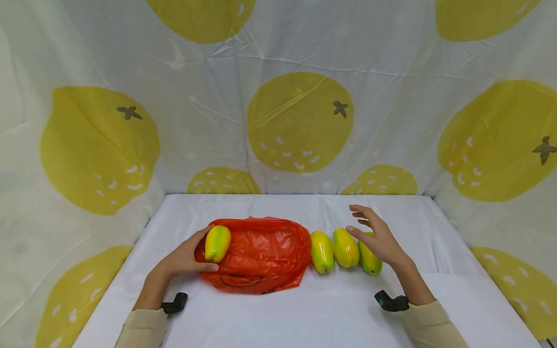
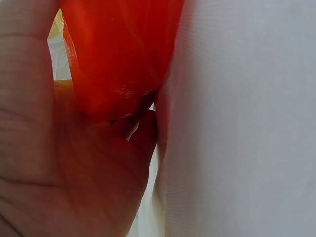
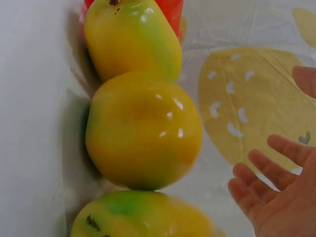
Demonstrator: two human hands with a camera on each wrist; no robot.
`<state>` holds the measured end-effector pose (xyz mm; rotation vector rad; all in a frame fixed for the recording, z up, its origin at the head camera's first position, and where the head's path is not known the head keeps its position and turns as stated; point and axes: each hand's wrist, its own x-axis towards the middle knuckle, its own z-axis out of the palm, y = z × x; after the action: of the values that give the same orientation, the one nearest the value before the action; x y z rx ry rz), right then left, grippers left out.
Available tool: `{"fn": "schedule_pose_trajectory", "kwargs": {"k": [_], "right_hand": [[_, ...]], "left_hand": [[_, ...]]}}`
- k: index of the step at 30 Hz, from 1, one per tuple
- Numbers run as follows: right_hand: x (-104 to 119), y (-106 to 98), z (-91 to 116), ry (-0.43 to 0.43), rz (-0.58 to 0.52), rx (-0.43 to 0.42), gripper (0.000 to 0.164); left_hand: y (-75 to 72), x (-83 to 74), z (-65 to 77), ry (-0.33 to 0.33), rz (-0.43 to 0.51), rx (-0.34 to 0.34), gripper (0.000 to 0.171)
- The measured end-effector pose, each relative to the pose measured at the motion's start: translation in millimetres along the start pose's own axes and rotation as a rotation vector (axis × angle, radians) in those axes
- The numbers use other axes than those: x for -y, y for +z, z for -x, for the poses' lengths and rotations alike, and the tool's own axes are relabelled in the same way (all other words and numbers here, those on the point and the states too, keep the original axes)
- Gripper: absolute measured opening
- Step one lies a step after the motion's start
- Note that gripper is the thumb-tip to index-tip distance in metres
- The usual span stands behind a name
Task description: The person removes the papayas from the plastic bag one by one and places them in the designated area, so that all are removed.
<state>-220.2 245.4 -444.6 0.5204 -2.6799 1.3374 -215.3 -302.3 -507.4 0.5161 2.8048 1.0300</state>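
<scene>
A red plastic bag (image 1: 270, 244) lies with its mouth spread wide, facing up. At the bag's left end one yellow-green papaya (image 1: 217, 243) stands in the mouth. My left hand (image 1: 184, 256) grips that end of the bag from outside, thumb along the front and fingers round the back. In the left wrist view the fingers curl behind the red plastic (image 2: 118, 59), their tips partly hidden. My right hand (image 1: 380, 240) hovers over the rightmost papaya (image 1: 370, 256), fingers spread and holding nothing. Beside that fruit are a middle papaya (image 1: 346, 248) and another papaya (image 1: 322, 252) next to the bag.
A white cloth (image 1: 278, 319) covers the table. Behind and at both sides hang white curtains (image 1: 383, 130) printed with large yellow lemons. Each wrist wears a black camera mount, the left one (image 1: 175, 303) and the right one (image 1: 390, 302).
</scene>
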Motion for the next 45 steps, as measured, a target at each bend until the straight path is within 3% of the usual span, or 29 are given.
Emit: {"fn": "schedule_pose_trajectory", "kwargs": {"k": [31,38,45], "right_hand": [[55.5,68.1,-27.4,-0.100,-0.202,0.133,0.064],[68.7,87.9,-30.5,-0.007,-0.219,0.168,0.063],[77.4,106.3,-35.5,-0.028,-0.243,0.200,0.060]], "left_hand": [[0.1,-1.7,0.0,0.001,0.001,0.008,0.120],[-1.5,-2.8,0.9,-0.008,-0.004,0.005,0.121],[0.0,0.7,0.1,-0.008,-0.011,-0.001,0.121]]}}
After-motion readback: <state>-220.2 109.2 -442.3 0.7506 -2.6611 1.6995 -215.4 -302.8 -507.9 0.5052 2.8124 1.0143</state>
